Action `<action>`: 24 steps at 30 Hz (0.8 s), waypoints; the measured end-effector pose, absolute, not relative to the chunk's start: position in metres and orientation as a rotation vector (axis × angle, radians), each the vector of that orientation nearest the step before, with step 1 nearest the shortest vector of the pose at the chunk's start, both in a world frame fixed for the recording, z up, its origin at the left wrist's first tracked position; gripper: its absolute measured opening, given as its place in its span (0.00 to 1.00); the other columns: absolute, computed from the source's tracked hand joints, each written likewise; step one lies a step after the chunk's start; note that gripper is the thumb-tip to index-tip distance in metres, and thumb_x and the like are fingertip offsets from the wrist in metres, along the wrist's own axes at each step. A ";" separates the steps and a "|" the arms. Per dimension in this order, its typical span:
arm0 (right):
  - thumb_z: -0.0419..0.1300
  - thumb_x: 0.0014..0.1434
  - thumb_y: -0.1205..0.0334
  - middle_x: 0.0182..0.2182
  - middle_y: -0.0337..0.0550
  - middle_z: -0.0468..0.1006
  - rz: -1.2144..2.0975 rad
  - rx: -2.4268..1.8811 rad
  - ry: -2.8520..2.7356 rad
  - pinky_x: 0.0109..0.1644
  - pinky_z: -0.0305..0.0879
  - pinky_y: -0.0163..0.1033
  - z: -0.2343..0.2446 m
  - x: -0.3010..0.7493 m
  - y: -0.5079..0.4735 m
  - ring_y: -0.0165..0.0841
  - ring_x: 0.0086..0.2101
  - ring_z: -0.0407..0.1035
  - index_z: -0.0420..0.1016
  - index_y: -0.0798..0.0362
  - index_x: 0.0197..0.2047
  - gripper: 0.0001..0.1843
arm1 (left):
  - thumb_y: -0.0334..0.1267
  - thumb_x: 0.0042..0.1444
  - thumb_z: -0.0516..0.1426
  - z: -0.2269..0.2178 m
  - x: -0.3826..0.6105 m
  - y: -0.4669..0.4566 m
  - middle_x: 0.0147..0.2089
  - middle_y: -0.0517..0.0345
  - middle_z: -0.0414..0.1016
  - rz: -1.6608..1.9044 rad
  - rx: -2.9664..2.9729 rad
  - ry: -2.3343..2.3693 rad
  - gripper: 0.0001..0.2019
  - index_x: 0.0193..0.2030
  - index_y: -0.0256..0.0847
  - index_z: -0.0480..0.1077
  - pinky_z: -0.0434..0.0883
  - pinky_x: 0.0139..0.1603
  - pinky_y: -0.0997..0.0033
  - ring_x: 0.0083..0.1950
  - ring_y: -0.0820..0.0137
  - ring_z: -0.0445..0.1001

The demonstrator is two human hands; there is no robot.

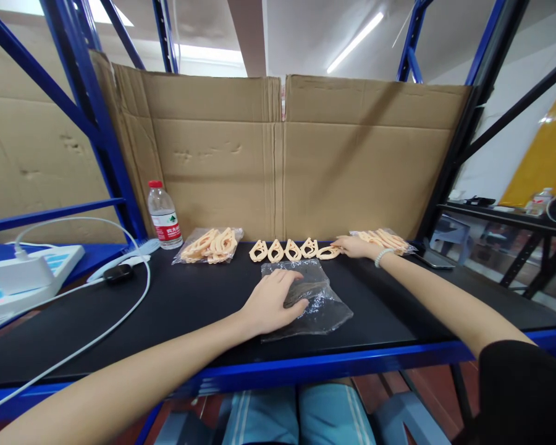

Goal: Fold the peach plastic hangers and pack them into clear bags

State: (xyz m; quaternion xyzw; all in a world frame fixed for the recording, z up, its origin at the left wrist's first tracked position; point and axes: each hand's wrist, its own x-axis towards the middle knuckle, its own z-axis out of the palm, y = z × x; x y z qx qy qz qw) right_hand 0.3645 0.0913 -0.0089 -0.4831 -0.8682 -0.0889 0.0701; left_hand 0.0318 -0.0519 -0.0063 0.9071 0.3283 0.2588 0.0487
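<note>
My left hand [274, 301] lies on a clear plastic bag [324, 315] that is flat on the black table, its fingers and thumb spread. Beyond the bag stands a row of several peach-coloured, teardrop-shaped plastic pieces [292, 250] with holes in them. At the right end of this row, my right hand [352, 246] has its fingertips closed on one piece [328, 252], which lies lower and more tilted than the others. Behind that hand is a clear bag of similar pieces [384, 240]. Another filled bag [209, 245] rests left of the row.
A water bottle [164, 216] with a red cap stands at the back left. White cables [141, 290], a black plug-like item [118, 274] and a power strip [58, 262] occupy the left side. Cardboard [213, 154] walls the back. A phone-like flat object [436, 258] lies far right.
</note>
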 end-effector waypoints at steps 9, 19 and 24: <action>0.47 0.65 0.61 0.40 0.57 0.72 -0.261 -1.487 -2.467 0.47 0.69 0.47 -0.027 0.369 -0.038 0.42 0.38 0.71 0.74 0.61 0.51 0.20 | 0.43 0.56 0.54 0.007 0.030 -0.059 0.50 0.50 0.74 0.719 2.802 1.023 0.17 0.51 0.41 0.65 0.67 0.54 0.56 0.52 0.58 0.71; 0.47 0.66 0.60 0.55 0.50 0.70 -0.362 -1.310 -2.311 0.52 0.71 0.45 -0.048 0.340 -0.173 0.41 0.51 0.69 0.60 0.44 0.64 0.23 | 0.26 0.59 0.45 -0.003 0.013 -0.096 0.55 0.51 0.69 0.755 2.824 1.003 0.11 0.38 0.43 0.64 0.67 0.54 0.58 0.57 0.61 0.66; 0.50 0.65 0.66 0.54 0.49 0.73 -0.503 -1.161 -2.312 0.50 0.73 0.44 -0.075 0.347 -0.201 0.41 0.52 0.69 0.56 0.43 0.67 0.28 | 0.27 0.59 0.46 -0.023 0.012 -0.105 0.63 0.53 0.62 0.799 2.723 1.101 0.12 0.42 0.45 0.66 0.62 0.62 0.53 0.64 0.60 0.60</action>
